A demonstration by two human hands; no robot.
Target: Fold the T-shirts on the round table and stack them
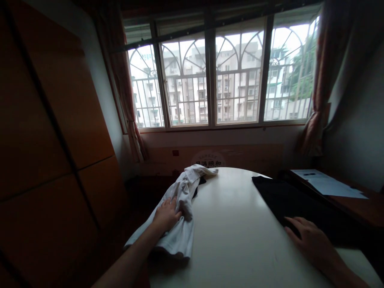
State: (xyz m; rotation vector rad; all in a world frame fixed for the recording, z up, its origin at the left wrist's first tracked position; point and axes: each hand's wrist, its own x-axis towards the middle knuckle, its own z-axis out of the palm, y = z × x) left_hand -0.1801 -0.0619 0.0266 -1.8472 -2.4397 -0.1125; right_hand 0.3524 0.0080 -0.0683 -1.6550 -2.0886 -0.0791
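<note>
A crumpled white garment lies along the left edge of the white table, partly hanging over it. On top of the garment rests my left hand, its fingers spread over the fabric. A bit of black cloth shows beside the white one. Across the right side of the table lies a dark cloth. My right hand is at its near left edge, fingers apart, thumb toward the tabletop, holding nothing that I can see.
Behind the table's right side, a brown desk bears white papers. A wooden cabinet stands at the left. Beyond the table is a barred window with curtains at its sides.
</note>
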